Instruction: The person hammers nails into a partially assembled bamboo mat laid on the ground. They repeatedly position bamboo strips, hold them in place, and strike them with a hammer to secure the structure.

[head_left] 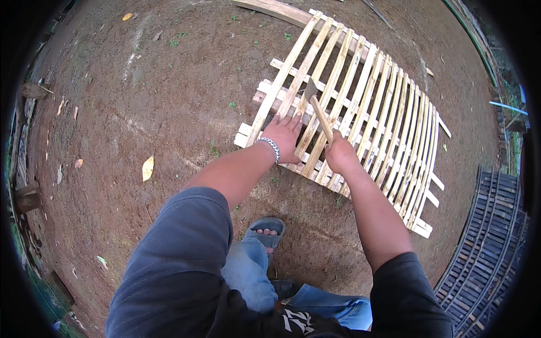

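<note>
A panel of pale wooden slats [369, 84], fixed side by side over crosspieces with gaps between them, lies on the ground before me. My left hand [284, 137] rests on its near left part, fingers stretched out over the slats. My right hand [340, 153] is closed round the lower end of a wooden-handled tool [322, 118]. Its grey metal head is flat and wedge-like, close above the slats just beyond my left hand; whether it is a hatchet or a hammer I cannot tell. Any contact between head and slat is unclear.
Brown bare soil [112, 141] with scattered leaves surrounds the panel. A long wooden beam [276, 10] lies by its far end. Dark slatted panels [479, 248] are at the lower right. My sandalled foot [265, 234] stands near the panel's near edge.
</note>
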{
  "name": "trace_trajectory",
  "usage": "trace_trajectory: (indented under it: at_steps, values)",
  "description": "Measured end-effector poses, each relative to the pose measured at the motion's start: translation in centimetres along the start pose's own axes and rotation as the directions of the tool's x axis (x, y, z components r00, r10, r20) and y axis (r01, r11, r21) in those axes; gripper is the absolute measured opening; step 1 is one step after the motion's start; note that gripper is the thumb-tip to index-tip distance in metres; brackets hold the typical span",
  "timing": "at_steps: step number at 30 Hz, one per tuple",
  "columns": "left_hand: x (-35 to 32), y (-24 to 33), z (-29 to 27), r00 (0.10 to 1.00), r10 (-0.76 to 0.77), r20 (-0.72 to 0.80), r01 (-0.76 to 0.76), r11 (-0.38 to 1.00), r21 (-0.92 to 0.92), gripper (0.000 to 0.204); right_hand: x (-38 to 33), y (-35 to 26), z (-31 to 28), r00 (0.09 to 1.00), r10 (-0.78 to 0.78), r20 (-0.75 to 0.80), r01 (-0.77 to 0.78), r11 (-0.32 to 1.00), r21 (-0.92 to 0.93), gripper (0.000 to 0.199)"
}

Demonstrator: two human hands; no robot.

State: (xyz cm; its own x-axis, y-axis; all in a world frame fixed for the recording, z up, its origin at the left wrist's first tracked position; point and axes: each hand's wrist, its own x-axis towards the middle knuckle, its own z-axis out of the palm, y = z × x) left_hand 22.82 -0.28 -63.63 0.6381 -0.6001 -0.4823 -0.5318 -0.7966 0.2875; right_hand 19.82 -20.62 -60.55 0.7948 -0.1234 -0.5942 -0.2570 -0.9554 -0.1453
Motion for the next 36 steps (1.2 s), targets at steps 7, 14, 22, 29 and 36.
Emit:
trace_trajectory:
  at_steps: [7, 14, 22, 29, 36]
  values:
    - [-1.5, -0.2, 1.3, 0.977, -0.187, -0.106, 0.185, 0.982, -0.026, 0.139, -1.6, -4.7, -4.2, 0.958, -0.057, -0.282, 0.133, 0.957, 0.258, 0.045]
    - [-1.0, -0.8, 0.9, 0.990, -0.136, -0.044, 0.138, 0.990, 0.028, 0.142, -0.7, -4.8, 0.1, 0.881, -0.067, -0.469, 0.241, 0.916, 0.322, 0.036]
    - [-1.2, -2.1, 1.3, 0.993, -0.117, -0.034, 0.119, 0.990, 0.080, 0.138, -0.7, -5.3, -2.8, 0.969, -0.125, -0.212, 0.149, 0.984, 0.101, 0.037]
    - [-0.9, -1.3, 0.3, 0.996, -0.082, -0.034, 0.082, 0.997, 0.014, 0.137, 0.8, -2.3, -2.1, 0.997, -0.074, 0.013, 0.075, 0.972, -0.221, 0.032]
    - [-1.3, -2.1, 0.4, 0.993, -0.113, -0.032, 0.114, 0.993, 0.035, 0.137, -3.6, -9.4, -7.8, 0.897, -0.351, -0.269, 0.360, 0.933, -0.017, 0.032]
